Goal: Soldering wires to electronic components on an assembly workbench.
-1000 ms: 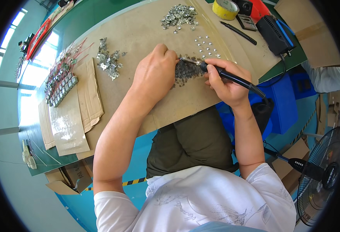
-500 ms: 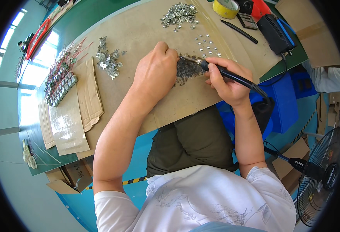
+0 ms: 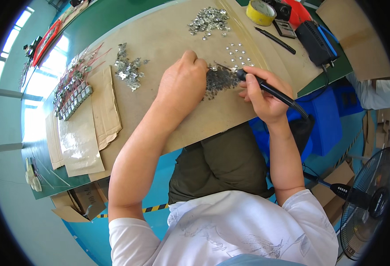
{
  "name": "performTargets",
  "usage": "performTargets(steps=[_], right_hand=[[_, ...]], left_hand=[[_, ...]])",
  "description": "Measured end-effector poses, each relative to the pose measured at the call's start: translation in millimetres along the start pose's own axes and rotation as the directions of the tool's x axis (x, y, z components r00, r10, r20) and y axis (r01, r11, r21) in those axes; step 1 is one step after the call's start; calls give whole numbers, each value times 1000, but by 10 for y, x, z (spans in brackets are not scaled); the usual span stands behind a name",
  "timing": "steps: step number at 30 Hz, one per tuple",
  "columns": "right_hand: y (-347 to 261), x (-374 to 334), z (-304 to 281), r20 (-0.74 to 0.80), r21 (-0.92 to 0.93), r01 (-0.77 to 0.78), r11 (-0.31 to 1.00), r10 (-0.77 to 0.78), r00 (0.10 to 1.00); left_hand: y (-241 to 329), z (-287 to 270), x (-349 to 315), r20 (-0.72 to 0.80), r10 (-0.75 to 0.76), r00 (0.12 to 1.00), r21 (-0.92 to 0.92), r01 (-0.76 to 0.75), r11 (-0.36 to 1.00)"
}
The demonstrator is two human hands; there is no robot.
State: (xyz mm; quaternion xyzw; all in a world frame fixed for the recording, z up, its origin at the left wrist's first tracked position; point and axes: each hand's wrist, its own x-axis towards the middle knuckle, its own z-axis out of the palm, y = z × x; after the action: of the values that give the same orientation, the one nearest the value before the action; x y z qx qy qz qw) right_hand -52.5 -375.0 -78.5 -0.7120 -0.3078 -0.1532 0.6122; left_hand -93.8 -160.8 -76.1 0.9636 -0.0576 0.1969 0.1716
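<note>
In my right hand (image 3: 269,95) is a soldering iron (image 3: 266,85) with a black handle, its tip pointing left toward my other hand. My left hand (image 3: 184,80) is closed in a pinch, fingertips mostly hidden from above. A small shiny metal piece (image 3: 212,68) shows at those fingertips, a short gap from the iron's tip. Beneath and between both hands spreads a pile of small dark metal parts (image 3: 220,83). Just beyond it, little silvery pieces (image 3: 240,57) stand in loose rows on the brown board (image 3: 168,40).
Piles of shiny metal parts lie at the far side (image 3: 208,21) and left (image 3: 128,68). Wired components (image 3: 73,102) sit on cardboard further left. A yellow tape roll (image 3: 260,12), a black pen (image 3: 275,40) and a black box (image 3: 315,42) are at the far right; a fan (image 3: 372,199) stands lower right.
The iron's tip has drawn back slightly to the right, away from my left fingertips. A shiny piece now shows there. The whole view has shifted a little.
</note>
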Motion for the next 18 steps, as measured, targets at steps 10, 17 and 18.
performTargets(steps=[10, 17, 18], right_hand=[[-341, 872, 440, 382, 26, -177, 984, 154, 911], [-101, 1417, 1483, 812, -66, 228, 971, -80, 577], [-107, 1417, 1586, 836, -60, 252, 966, -89, 541]], left_hand=[[51, -31, -4, 73, 35, 997, 20, -37, 999], [6, 49, -36, 61, 74, 995, 43, -76, 996], [-6, 65, -39, 61, 93, 994, 53, -96, 994]])
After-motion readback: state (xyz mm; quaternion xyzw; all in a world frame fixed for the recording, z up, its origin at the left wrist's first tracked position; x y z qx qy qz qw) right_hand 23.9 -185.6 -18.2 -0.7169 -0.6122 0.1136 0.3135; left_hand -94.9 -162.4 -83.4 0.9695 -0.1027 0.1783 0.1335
